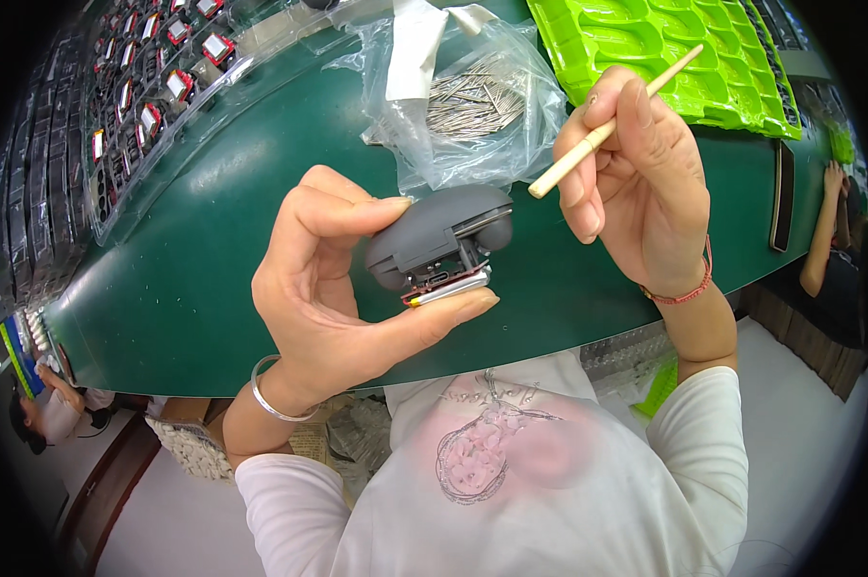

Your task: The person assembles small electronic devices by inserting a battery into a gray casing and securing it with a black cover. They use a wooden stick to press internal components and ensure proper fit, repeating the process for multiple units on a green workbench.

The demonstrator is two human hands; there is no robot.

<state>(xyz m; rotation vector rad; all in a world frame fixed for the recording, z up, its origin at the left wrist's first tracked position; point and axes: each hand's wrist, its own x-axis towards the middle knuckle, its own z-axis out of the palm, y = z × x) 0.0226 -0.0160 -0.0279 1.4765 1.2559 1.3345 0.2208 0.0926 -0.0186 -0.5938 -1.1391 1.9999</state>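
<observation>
My left hand (328, 279) grips a dark grey rounded plastic housing (443, 226) between thumb and fingers, above the green table. The side of the housing stands open, showing a small circuit board and a silver battery pouch (450, 287) along its lower edge, by my thumb. To the right, my right hand (645, 173) pinches a thin pale wooden stick (588, 144) between thumb and fingers. Its thicker lower end points toward the housing, a short gap away from it. The stick's other end slants up to the right.
Behind my hands lies a clear plastic bag (453, 144) of thin metal pins. A bright green moulded tray (665, 58) is at the back right, beside a dark flat phone-like object (782, 197). Clear trays (116, 207) of small red-edged parts line the left. Other people sit at both sides.
</observation>
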